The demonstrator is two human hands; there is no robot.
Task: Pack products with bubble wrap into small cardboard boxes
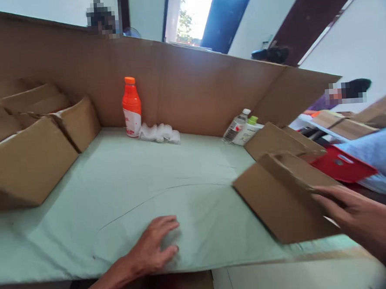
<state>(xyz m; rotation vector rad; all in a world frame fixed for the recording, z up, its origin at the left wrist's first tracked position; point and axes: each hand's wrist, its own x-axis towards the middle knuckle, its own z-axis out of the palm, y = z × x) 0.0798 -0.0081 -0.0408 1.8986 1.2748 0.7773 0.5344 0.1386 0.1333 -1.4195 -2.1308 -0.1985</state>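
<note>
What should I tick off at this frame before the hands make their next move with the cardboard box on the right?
1. Right hand on the near cardboard box: ok, the fingers lie over its top edge.
2. Firm grip on that box: cannot tell, the picture is blurred there.
3. Left hand free: ok, it lies flat on the green table cover, holding nothing.
4. Orange bottle upright and apart from the box: ok, it stands by the cardboard back wall.
5. White cloth out of the way: ok, it lies beside the bottle.
</note>
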